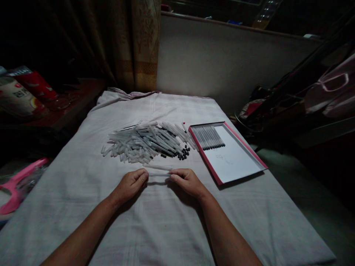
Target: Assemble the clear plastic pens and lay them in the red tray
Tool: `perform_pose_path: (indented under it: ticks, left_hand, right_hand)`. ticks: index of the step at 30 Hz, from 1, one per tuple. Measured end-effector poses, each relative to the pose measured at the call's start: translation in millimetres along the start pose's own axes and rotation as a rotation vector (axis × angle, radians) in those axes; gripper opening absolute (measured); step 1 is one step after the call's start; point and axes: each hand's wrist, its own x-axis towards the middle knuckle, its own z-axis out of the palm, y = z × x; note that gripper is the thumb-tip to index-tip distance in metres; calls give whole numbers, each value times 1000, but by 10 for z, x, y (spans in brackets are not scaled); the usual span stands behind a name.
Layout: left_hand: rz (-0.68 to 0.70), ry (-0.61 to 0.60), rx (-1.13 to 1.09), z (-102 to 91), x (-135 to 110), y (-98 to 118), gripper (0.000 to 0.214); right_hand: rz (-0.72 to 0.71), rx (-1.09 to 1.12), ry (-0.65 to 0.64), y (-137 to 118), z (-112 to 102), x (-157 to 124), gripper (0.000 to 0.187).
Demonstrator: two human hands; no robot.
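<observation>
1 clr tube point(159, 174) spans L hand point(134, 183) to R hand point(188, 181).

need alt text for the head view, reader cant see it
A person's left hand and right hand hold a slim clear pen-like piece between them over a pale cloth. Beyond lies a pile of pale pen parts, small black pieces at its right edge. To the right, a shallow red-edged box holds a row of black-ended pens.
</observation>
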Motion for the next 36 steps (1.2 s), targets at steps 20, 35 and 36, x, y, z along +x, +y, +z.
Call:
perform_pose_path:
  ticks: [20, 35, 36]
  left_hand:
    - [11, -182, 24, -138, 31, 2, 40]
    - [-140, -11, -336, -39, 9, -64, 54]
    - [-159, 19, -379, -32, 3, -63, 56]
  right_hand:
    - [-108, -258, -50, -96, 37, -13, 30]
    - [-157, -397, 257, -385, -480, -7, 25]
    - [-137, -384, 381, -370, -688, 33, 28]
